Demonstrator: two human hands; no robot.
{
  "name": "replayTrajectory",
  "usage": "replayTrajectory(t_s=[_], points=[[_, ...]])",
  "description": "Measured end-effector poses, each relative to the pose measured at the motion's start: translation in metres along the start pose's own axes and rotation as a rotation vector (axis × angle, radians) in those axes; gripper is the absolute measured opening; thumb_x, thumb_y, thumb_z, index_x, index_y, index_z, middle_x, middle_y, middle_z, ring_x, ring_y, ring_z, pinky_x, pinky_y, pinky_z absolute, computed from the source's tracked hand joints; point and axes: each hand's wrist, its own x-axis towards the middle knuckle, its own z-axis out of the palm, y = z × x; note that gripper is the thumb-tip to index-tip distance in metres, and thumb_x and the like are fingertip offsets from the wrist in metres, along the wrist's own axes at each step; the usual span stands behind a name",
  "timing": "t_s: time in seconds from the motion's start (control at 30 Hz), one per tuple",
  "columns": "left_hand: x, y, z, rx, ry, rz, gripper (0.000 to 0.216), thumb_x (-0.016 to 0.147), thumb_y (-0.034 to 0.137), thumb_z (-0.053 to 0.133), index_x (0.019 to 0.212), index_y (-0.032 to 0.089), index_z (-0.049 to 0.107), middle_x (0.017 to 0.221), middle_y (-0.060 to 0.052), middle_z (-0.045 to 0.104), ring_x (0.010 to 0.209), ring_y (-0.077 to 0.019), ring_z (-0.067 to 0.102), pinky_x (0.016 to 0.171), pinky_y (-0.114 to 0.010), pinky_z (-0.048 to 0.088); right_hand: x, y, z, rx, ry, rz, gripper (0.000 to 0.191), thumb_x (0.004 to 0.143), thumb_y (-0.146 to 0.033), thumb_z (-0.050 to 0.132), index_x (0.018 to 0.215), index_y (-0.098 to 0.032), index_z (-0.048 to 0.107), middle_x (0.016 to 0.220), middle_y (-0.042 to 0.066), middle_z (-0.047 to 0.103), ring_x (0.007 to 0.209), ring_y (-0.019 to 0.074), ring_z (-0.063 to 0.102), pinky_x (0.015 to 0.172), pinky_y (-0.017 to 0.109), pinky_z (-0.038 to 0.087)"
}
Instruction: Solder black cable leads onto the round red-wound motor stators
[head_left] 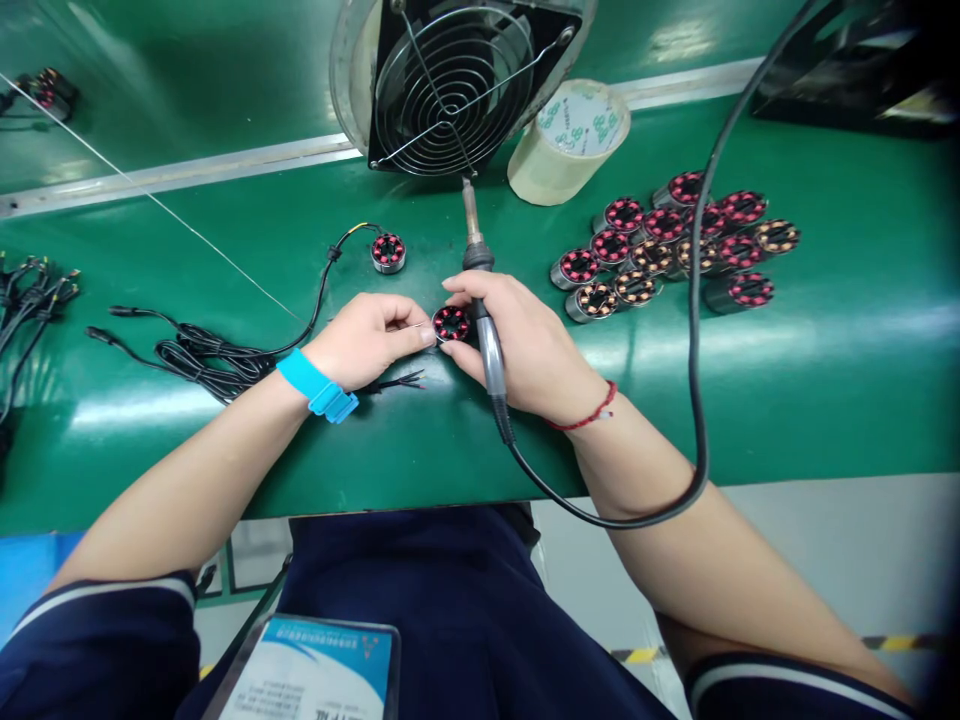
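My right hand [525,345] is closed round a soldering iron [480,290], whose tip points away towards the fan. Its fingertips also touch a small round motor stator with red coils [451,323] lying on the green bench. My left hand [367,338], with a blue wrist strap [316,386], pinches the left side of that stator, fingers curled. Thin black wires [397,381] lie just under my left hand.
A wire-guarded fan [457,85] stands at the back, a roll of tape [570,140] beside it. Several more stators [667,245] are clustered at the right. One wired stator [388,252] and a bundle of black cables [202,355] lie at the left. The iron's cord [697,330] loops right.
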Motion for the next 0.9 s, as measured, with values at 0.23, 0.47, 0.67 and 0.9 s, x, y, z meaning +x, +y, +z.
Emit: replayTrajectory(t_s=[0.23,0.47,0.67,0.9], points=[[-0.007,0.008,-0.017,0.266,0.020,0.015,0.018,0.080,0.032,0.059,0.077,0.015,0.063,0.067,0.001,0.054,0.059,-0.0100,0.044,0.059,-0.024,0.036,0.000,0.006,-0.006,0.095,-0.063,0.073,0.049,0.078,-0.023,0.059,0.125,-0.022,0.045,0.106,0.006,0.064,0.099,0.0263,0.063,0.088,0.045,0.052],[-0.025,0.017,-0.016,0.875,-0.329,0.032,0.010,0.080,0.026,0.063,0.084,0.017,0.062,0.091,-0.004,0.058,0.074,-0.0158,0.052,0.064,-0.027,0.036,0.001,0.004,-0.014,0.160,-0.111,0.108,0.060,0.071,-0.014,0.051,0.130,-0.022,0.041,0.112,0.007,0.063,0.105,0.0254,0.061,0.094,0.047,0.050],[-0.015,0.016,-0.016,0.505,-0.019,0.063,0.011,0.080,0.025,0.062,0.075,0.016,0.061,0.070,0.000,0.055,0.060,-0.0107,0.045,0.060,-0.026,0.035,0.002,0.001,-0.015,0.191,-0.035,0.136,0.055,0.073,-0.011,0.049,0.127,-0.022,0.044,0.106,0.005,0.066,0.100,0.0228,0.064,0.091,0.044,0.052],[-0.015,0.019,-0.010,0.065,0.085,0.042,0.017,0.071,0.030,0.067,0.073,0.016,0.057,0.057,0.005,0.045,0.051,-0.0068,0.035,0.049,-0.022,0.029,0.003,-0.015,-0.002,0.517,0.135,0.213,0.045,0.085,-0.032,0.059,0.127,-0.026,0.041,0.093,0.000,0.064,0.085,0.0168,0.067,0.081,0.035,0.058]])
